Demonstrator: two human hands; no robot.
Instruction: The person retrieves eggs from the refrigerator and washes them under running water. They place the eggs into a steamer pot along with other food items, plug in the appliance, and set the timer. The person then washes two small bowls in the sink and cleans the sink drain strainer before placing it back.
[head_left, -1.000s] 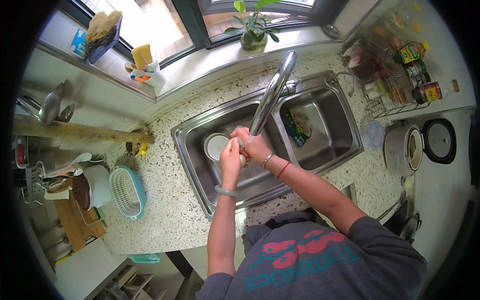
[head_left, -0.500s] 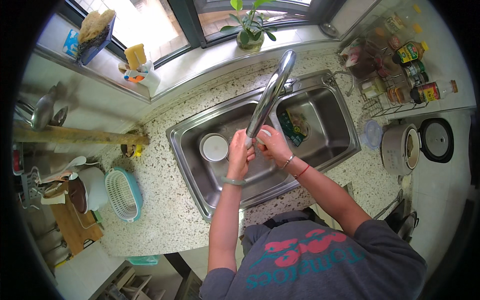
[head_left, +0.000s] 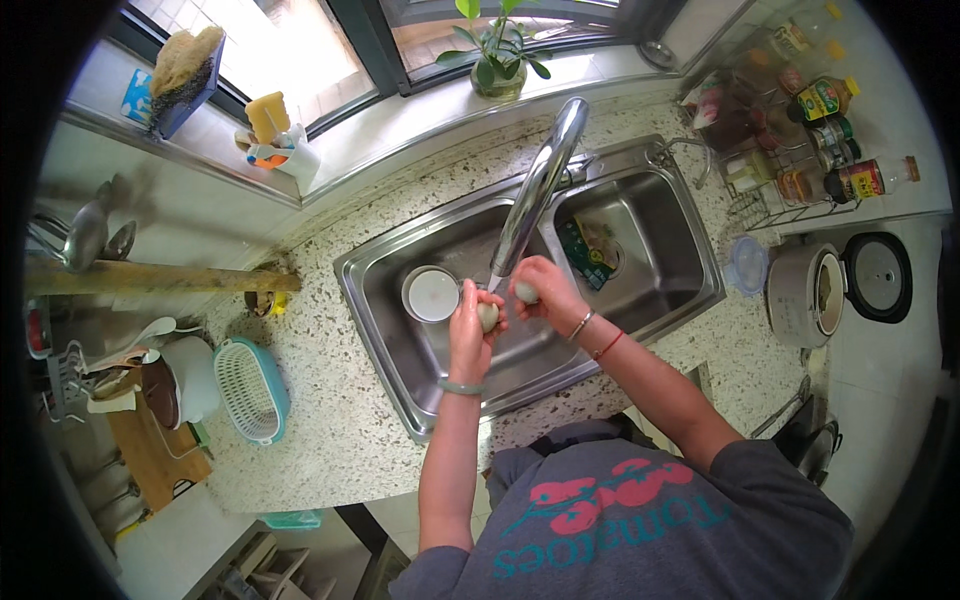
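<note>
Speckled counter [head_left: 330,440] surrounds a steel sink [head_left: 655,270] with two basins, a plant [head_left: 500,72] standing on the sill beyond it; the faucet [head_left: 545,185] arches over the left basin, its tip near the left fingers; both hands are above that basin, close together but apart; the left hand [head_left: 468,325] is curled round a pale egg [head_left: 488,317], which shows at its palm; the right hand [head_left: 552,292], bent at the fingers, grips a second, whiter egg [head_left: 526,292] on the side facing the left hand; a white bowl [head_left: 434,294] sits in the left basin, just left of the left hand; a green packet [head_left: 583,255] lies in the right basin; on the counter, a blue basket [head_left: 250,390] stands well to the left, and a rice cooker [head_left: 797,297], its lid raised, to the right.
</note>
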